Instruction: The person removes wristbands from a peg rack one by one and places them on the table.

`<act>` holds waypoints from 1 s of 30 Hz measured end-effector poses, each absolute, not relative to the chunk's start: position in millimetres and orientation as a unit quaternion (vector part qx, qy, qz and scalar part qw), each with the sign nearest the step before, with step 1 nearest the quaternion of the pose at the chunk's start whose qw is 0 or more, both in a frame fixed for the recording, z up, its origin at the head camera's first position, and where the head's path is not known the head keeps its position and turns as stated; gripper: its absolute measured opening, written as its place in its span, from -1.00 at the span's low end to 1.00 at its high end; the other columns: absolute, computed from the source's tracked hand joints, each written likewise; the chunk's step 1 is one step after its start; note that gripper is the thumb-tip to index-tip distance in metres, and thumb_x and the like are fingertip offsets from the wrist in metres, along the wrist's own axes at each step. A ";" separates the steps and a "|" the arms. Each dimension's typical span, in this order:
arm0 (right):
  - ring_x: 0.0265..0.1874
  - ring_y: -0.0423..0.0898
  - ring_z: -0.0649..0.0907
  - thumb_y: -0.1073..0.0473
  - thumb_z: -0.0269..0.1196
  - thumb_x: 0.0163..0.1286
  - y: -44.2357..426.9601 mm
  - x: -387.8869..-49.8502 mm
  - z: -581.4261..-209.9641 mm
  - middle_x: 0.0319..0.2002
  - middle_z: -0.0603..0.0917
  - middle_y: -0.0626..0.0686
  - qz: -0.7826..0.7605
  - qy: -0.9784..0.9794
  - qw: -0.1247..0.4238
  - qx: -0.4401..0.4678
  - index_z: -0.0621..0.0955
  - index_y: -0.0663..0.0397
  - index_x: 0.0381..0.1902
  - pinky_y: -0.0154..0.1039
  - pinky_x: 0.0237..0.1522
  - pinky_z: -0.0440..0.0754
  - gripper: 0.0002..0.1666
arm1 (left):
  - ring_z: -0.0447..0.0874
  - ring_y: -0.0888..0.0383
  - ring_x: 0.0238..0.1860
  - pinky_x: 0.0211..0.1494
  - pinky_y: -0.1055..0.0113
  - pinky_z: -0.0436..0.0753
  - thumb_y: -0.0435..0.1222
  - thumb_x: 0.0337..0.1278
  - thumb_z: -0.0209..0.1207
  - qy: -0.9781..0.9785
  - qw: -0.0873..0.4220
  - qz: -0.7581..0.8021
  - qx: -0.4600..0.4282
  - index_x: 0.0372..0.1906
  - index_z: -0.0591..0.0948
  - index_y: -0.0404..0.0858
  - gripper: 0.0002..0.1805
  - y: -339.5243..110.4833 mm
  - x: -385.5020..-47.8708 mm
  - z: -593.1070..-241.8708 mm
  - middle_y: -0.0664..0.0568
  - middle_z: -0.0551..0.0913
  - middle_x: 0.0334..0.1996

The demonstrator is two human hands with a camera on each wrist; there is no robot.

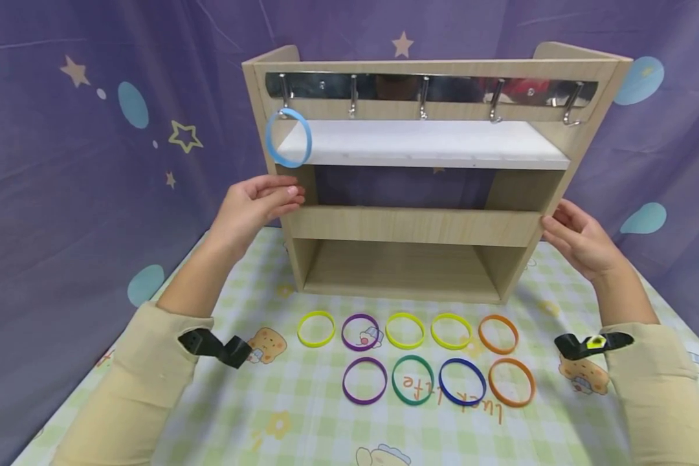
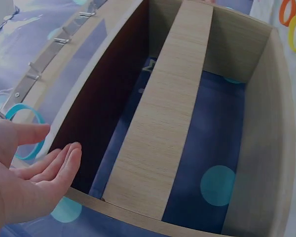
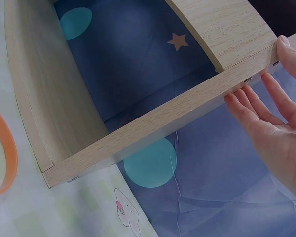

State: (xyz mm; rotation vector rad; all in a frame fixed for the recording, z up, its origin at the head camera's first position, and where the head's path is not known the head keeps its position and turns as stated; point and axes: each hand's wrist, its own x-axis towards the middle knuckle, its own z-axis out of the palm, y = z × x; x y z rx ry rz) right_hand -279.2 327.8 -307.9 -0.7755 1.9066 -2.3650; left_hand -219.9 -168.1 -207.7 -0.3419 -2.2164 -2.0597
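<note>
A light wooden rack (image 1: 413, 226) stands upright, with a row of metal hooks across its top front. From the leftmost hook (image 1: 284, 90) hangs a light blue wristband (image 1: 289, 138). My left hand (image 1: 262, 200) is just below that wristband, by the rack's left side; its fingers are loosely bent with nothing between them. In the left wrist view the wristband (image 2: 39, 126) is partly hidden behind the thumb. My right hand (image 1: 585, 236) holds the rack's right side panel (image 3: 187, 108), thumb on the front edge and fingertips against the outer face.
Two rows of wristbands lie on the checked tablecloth (image 1: 256, 401) before the rack: yellow (image 1: 316, 346), purple (image 1: 364, 403), green (image 1: 412, 404), dark blue (image 1: 463, 404) and orange (image 1: 511, 406). A purple curtain (image 1: 151, 39) hangs behind. Across the rack runs a white shelf (image 1: 425, 142).
</note>
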 end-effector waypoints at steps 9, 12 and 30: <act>-0.03 -0.31 0.62 0.44 -0.03 0.45 329.1 -280.1 -307.8 0.05 0.58 -0.13 -0.750 0.615 0.004 -0.243 0.42 -0.06 0.22 -0.56 -0.03 0.64 -0.53 | 0.74 0.26 -0.33 -0.09 0.50 0.75 -0.49 0.17 0.19 -0.605 0.138 -0.780 -0.079 -0.22 0.59 -0.34 -0.91 -166.6 -226.3 -203.2 0.09 0.75 -0.44; -0.02 -0.32 0.61 0.42 -0.03 0.45 328.9 -280.7 -307.7 0.06 0.57 -0.14 -0.749 0.617 0.005 -0.240 0.40 -0.06 0.23 -0.57 -0.01 0.64 -0.53 | 0.74 0.24 -0.36 -0.13 0.50 0.76 -0.50 0.16 0.19 -0.570 0.159 -0.803 -0.070 -0.30 0.62 -0.31 -0.93 -166.3 -228.9 -203.1 0.06 0.75 -0.47; -0.05 -0.29 0.64 0.45 -0.01 0.43 327.3 -279.2 -307.8 0.01 0.60 -0.10 -0.770 0.591 0.008 -0.240 0.49 -0.05 0.18 -0.54 -0.02 0.66 -0.54 | 0.75 0.21 -0.45 -0.22 0.47 0.78 -0.53 0.06 0.26 -0.535 0.131 -0.830 -0.088 -0.41 0.67 -0.28 -0.90 -161.5 -229.0 -193.0 0.03 0.73 -0.50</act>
